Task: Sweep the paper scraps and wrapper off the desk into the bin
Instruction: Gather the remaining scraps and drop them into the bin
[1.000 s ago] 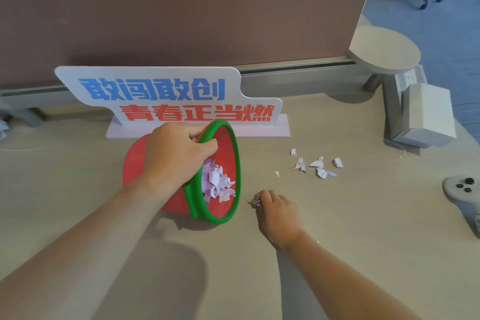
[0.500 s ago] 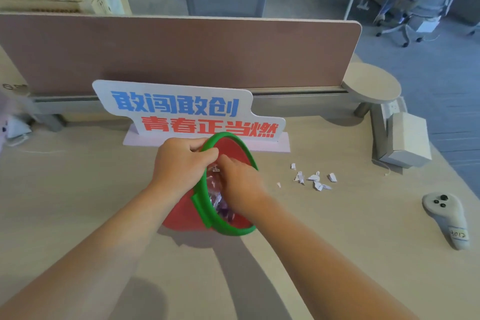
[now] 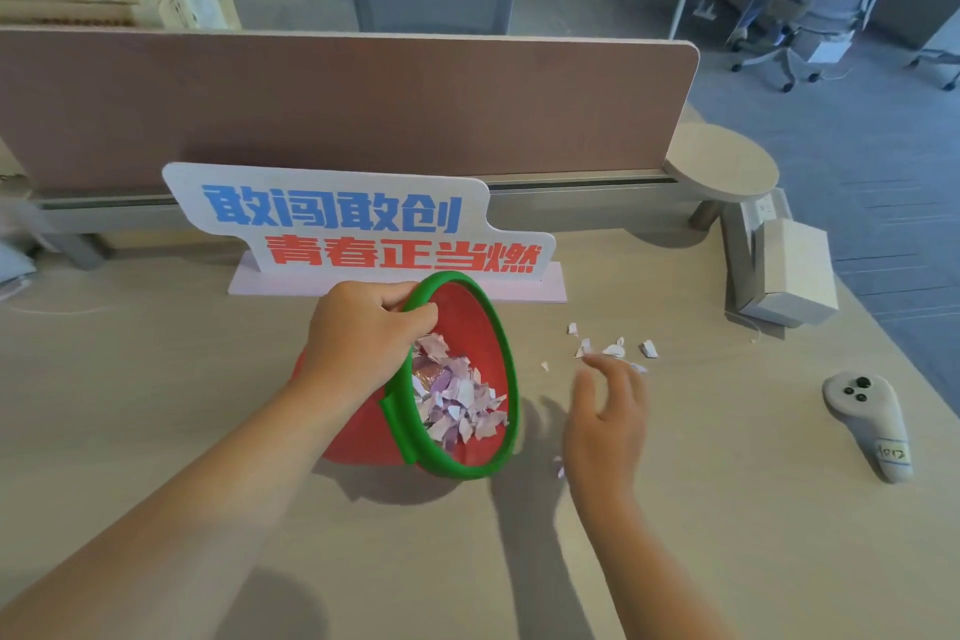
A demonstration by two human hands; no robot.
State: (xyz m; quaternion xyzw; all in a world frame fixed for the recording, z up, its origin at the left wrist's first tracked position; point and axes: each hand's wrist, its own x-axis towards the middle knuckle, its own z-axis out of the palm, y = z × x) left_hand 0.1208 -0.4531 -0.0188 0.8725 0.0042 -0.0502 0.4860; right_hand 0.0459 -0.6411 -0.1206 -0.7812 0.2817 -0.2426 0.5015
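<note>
A small red bin with a green rim lies tipped on its side on the desk, mouth facing right. My left hand grips its upper rim. Inside lies a heap of white and purple paper scraps with a shiny wrapper among them. My right hand hovers just right of the bin, fingers spread and empty. Beyond its fingertips several white paper scraps lie on the desk. One tiny scrap rests by my right wrist.
A white sign with blue and red characters stands right behind the bin. A grey handheld controller lies at the right. A small cardboard box sits at the far right near the desk's edge. A brown partition closes the back.
My right hand went from the desk into the bin with a wrapper, then came out empty and moved right toward the loose scraps. The bin stays tipped in my left hand.
</note>
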